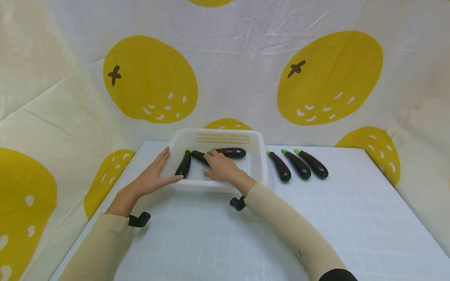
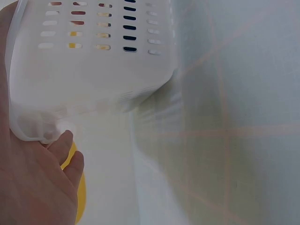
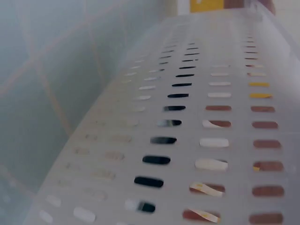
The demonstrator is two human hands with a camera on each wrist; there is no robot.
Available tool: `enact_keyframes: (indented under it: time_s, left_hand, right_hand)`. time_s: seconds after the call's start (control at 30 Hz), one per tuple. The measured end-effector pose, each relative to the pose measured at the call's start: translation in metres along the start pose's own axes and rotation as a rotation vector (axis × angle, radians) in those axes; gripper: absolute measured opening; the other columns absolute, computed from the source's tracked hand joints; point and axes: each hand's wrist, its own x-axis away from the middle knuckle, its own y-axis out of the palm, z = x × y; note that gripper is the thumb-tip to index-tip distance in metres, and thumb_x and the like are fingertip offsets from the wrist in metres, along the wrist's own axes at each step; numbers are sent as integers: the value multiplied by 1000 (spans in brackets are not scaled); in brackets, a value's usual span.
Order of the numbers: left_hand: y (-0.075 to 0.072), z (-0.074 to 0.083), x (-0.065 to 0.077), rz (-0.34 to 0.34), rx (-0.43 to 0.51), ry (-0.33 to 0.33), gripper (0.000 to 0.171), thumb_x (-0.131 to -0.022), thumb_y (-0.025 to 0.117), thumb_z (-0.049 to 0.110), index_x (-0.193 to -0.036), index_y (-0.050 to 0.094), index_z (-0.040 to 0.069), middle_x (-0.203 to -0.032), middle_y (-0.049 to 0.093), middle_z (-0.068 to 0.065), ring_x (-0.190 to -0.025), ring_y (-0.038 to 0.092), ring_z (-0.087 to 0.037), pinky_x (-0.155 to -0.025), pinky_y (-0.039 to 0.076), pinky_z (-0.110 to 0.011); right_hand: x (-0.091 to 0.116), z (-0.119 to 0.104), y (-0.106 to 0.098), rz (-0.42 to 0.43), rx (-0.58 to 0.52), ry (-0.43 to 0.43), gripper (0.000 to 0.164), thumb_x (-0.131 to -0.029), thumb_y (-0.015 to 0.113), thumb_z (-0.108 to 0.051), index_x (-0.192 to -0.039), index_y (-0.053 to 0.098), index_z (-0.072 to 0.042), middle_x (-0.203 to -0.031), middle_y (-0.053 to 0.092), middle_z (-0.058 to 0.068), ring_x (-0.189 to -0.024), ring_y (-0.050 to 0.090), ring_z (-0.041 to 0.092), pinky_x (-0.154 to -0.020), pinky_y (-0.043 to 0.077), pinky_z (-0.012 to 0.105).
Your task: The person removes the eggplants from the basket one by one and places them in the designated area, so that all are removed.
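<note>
Only the head view looks into the white basket [image 1: 264, 158], up by the far edge of the desk [image 1: 211, 242], toward its far left corner: three eggplants [image 1: 183, 164] inside, three more eggplants [image 1: 297, 164] to its right. Right hand [image 1: 222, 168] covers part of the middle one inside; can't tell if it's gripping. Left hand [image 1: 152, 177] is spread against the near left corner. Left wrist cam adds fingers [image 2: 73, 168] poking past the rim; right wrist just gets slotted wall.

Light is soft; a faint shadow touches the counter [image 1: 197, 238] beside the basket [image 1: 263, 162], glints dot the eggplants [image 1: 297, 165] right of it, and both wrist views look hazy.
</note>
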Motion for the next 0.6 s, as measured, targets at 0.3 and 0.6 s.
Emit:
enact_keyframes:
  time_s: [0.3,0.6]
  left_hand:
    - [0,-1,0,4,-1,-4,121,-86,71,66,-165,-2,12,-173,-4,-9,-155,12,-42,-117,19,-70]
    - [0,-1,0,-2,8,-4,122,-85,70,69,-165,-3,12,-173,-6,-7,-156,10,-41,-118,18,-70]
  right_hand:
    - [-13,-8,8,-61,54,46,73,-98,69,-38,-158,37,-11,-160,37,13,-140,43,33,-111,43,53]
    - [-14,-7,13,-120,51,99,80,-100,66,-36,-164,24,-12,-168,24,12,-150,31,36,-116,36,56]
